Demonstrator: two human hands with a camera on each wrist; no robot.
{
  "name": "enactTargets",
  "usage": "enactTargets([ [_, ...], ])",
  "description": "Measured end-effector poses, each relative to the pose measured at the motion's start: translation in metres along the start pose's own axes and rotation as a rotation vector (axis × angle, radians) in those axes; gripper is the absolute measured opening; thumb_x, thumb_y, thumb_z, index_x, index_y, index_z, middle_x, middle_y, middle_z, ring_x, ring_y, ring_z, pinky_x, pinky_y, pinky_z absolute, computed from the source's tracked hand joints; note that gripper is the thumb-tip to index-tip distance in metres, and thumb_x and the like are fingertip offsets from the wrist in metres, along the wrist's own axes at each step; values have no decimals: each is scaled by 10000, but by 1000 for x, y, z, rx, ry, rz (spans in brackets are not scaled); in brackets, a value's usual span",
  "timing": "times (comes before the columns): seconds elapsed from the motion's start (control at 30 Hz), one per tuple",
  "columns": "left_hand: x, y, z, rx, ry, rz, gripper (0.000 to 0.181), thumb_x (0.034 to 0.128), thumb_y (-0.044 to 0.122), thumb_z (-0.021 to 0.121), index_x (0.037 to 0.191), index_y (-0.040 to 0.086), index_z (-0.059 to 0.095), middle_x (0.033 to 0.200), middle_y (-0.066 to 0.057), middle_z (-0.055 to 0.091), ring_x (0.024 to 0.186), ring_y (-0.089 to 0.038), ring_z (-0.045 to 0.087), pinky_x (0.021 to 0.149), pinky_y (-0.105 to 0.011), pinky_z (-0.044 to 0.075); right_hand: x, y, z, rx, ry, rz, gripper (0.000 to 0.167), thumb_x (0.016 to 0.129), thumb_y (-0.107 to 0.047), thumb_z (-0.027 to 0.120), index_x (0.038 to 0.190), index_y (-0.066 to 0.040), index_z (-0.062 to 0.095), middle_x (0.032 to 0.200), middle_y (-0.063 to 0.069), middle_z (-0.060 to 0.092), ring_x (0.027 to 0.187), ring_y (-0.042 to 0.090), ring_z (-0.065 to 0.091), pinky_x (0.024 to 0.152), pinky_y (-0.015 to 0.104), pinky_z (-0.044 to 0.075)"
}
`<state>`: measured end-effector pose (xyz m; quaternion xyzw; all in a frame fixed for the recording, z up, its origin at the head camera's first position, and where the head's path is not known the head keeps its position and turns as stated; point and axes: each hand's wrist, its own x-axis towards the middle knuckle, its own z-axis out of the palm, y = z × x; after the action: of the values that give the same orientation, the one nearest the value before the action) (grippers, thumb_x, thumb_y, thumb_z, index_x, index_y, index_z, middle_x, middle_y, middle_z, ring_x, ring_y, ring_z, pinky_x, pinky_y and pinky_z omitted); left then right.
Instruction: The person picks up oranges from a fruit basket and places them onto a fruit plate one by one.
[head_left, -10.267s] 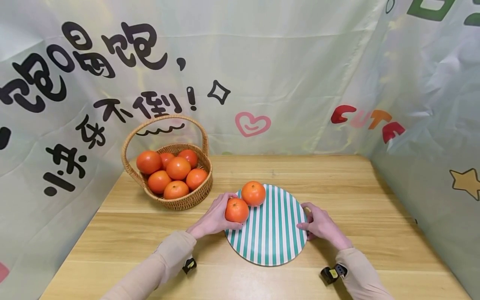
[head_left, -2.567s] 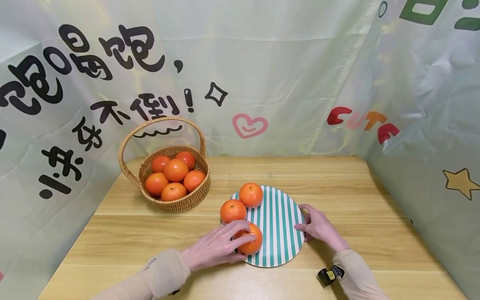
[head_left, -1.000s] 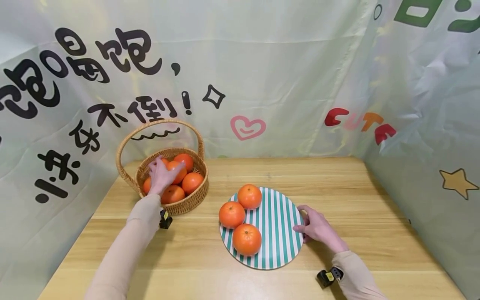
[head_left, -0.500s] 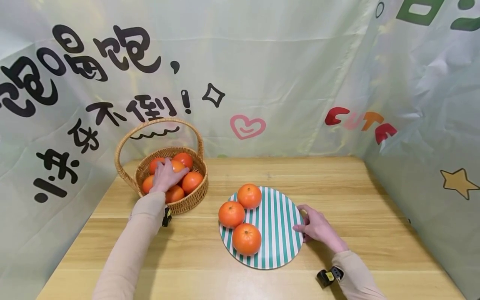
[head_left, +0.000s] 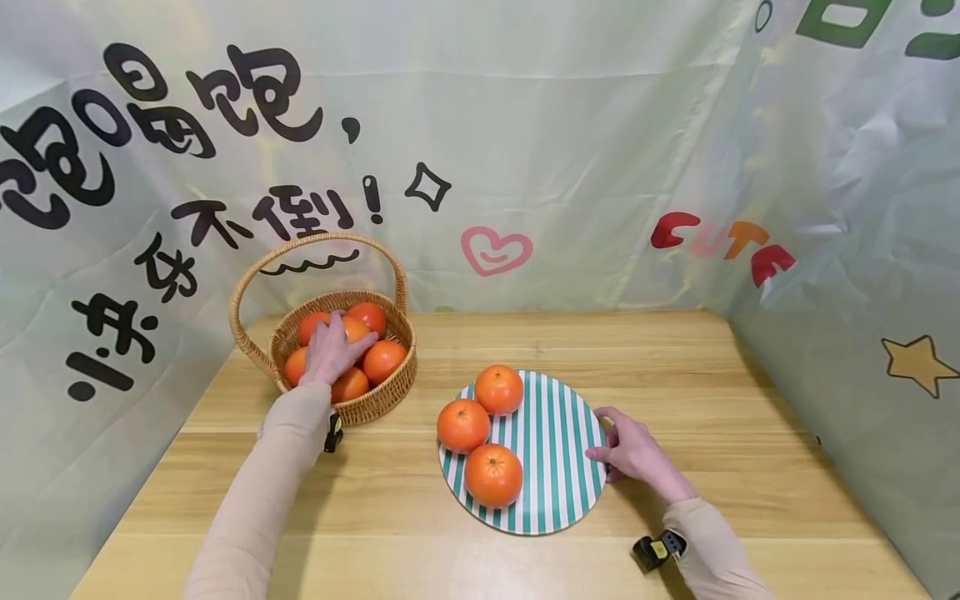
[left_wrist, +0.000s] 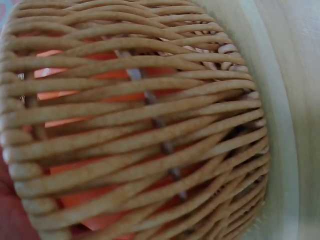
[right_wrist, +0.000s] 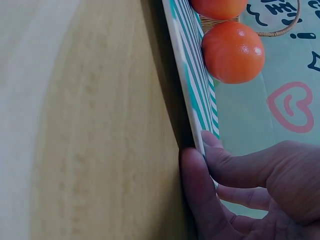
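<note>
My left hand (head_left: 332,352) is inside the wicker basket (head_left: 378,402), with fingers and thumb spread around an orange (head_left: 356,327) on top of the pile. Part of that fruit is hidden by the hand. In the left wrist view, the basket's woven side (left_wrist: 150,115) blocks most of the fruit. My right hand (head_left: 636,450) pinches the right rim of a round green-and-white striped plate (head_left: 555,450); the right wrist view shows the thumb (right_wrist: 240,167) above the rim and a finger below. Three oranges rest along the plate's left side, the nearest orange (head_left: 493,476) being closest to me.
Several more oranges, including a front one (head_left: 349,385) and a right one (head_left: 384,361), lie in the basket. Its tall handle (head_left: 322,237) arches over them. Printed cloth (head_left: 585,167) hangs behind and beside the wooden table (head_left: 675,358).
Since the oldest frame, two oranges on the plate have become three, and the basket holds fewer. My left hand has gone from the plate to the basket. The right hand has kept its hold.
</note>
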<state>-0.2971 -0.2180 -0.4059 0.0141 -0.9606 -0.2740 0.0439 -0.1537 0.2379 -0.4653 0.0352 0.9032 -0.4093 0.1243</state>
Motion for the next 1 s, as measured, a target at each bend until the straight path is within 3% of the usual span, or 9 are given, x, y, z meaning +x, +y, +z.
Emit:
enactTargets([
  [0.13,1,-1,2,-50,93,-13,825,874,446,714,1480,3,369,1412,-373,345,1207,-557,476,1013,-665,419,1,1,0,2,3,-10,664,874,-12,738,1455,18,418,818,115,526,535,179,601,512,330,563],
  [0.3,1,-5,3,-121,212,-8,732,801,381,782,1374,29,494,1395,-337,327,1197,-488,471,1047,-611,403,2,2,0,1,8,-9,668,872,-7,737,1457,17,417,813,115,531,539,180,600,510,330,563],
  [0.6,1,-9,1,-118,247,19,619,868,476,693,1347,132,505,1319,-281,521,1219,-462,510,997,-656,400,1,0,0,-1,2,10,679,874,-10,737,1468,9,407,842,121,533,557,182,600,516,324,563],
  [0.8,2,-8,-1,-176,312,45,613,907,514,650,1384,154,510,1327,-290,478,1147,-482,530,966,-637,425,0,0,0,-1,3,-5,661,877,-23,738,1454,20,418,827,119,538,550,179,603,504,308,557],
  [1.0,1,-12,-3,-261,303,43,671,952,537,590,1468,140,430,1449,-302,371,1315,-475,432,1099,-615,351,1,0,1,-1,4,-10,660,875,-22,740,1450,18,419,834,122,541,547,178,605,509,316,562],
])
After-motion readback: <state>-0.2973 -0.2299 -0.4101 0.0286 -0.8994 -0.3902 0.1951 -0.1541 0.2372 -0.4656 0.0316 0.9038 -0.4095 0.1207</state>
